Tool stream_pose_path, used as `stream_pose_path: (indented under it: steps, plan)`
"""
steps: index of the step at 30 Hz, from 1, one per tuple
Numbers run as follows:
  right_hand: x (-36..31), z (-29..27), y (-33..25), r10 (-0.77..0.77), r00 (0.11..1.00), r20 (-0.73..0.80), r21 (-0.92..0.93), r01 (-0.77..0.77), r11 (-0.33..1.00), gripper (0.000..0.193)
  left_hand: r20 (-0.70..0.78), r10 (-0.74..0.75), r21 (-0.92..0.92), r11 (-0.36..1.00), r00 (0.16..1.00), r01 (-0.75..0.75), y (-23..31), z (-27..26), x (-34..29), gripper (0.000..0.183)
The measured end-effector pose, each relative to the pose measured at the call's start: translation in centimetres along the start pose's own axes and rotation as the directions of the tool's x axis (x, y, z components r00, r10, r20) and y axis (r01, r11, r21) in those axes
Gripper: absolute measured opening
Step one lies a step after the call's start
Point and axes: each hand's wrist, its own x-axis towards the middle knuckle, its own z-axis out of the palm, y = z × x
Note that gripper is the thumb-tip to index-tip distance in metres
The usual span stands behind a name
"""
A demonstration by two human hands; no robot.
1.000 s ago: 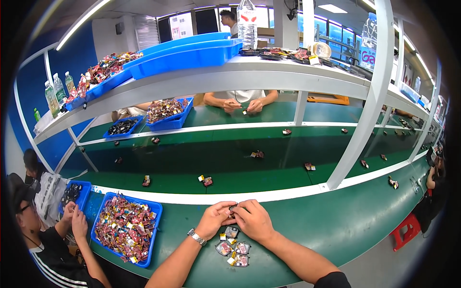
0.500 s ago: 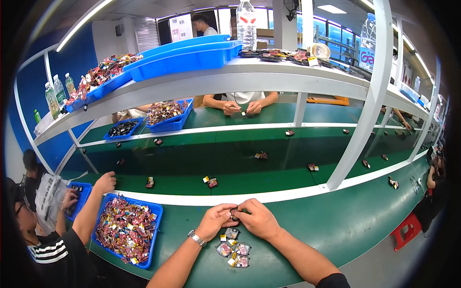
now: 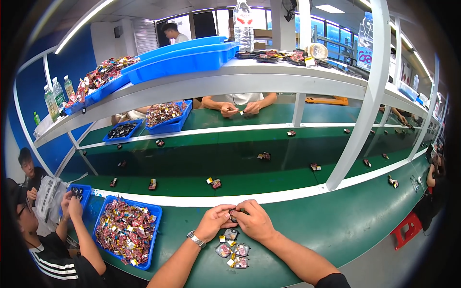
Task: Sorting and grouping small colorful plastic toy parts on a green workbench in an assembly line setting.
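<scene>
the long green belt point(image 3: 185, 178) shows the plainest change: its scattered pieces lie farther right than a second ago, and another small piece point(image 3: 113, 182) has appeared at its near left. on the counter point(image 3: 326, 221), the heaped blue tray point(image 3: 157, 210) stands as it did. past it, a co-worker's near hand point(image 3: 74, 209), stretched toward the belt half a second ago, is back by a smaller blue tray point(image 3: 88, 191). the left hand point(image 3: 216, 222) and right hand point(image 3: 254, 222) have hardly moved. four rounded cases point(image 3: 223, 249) lie unchanged just below them. each grip is narrow, fingertips closed on one dark piece point(image 3: 233, 217), mostly hidden between them, so work on it seems unfinished.
</scene>
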Motion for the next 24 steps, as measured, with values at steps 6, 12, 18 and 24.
stream_pose_path:
  steps: [6, 12, 18, 24]
  plan:
    - [-0.4, 0.0, 0.1, 0.046, 0.999, 0.012, -0.001, -0.046, 0.999, 0.023, 0.001, 0.018, 0.006, 1.0, 1.0, -0.018, 0.3, 0.4, 0.0, 0.031]
    - [-0.6, 0.4, -0.4, 0.096, 0.994, 0.056, 0.061, -0.099, 0.993, 0.026, -0.036, -0.003, -0.014, 1.0, 0.999, 0.002, 0.1, -0.3, -0.1, 0.035]
    - [1.1, 1.6, 7.7, 0.267, 0.96, -0.08, -0.089, -0.274, 0.958, 0.025, -0.159, 0.208, 0.013, 0.978, 0.965, -0.208, -0.4, 0.4, 0.3, 0.045]
    - [1.9, 1.6, 10.5, 0.403, 0.912, -0.07, -0.288, -0.405, 0.868, 0.037, -0.357, 0.394, 0.246, 0.914, 0.847, -0.322, -1.0, -1.7, 0.7, 0.023]
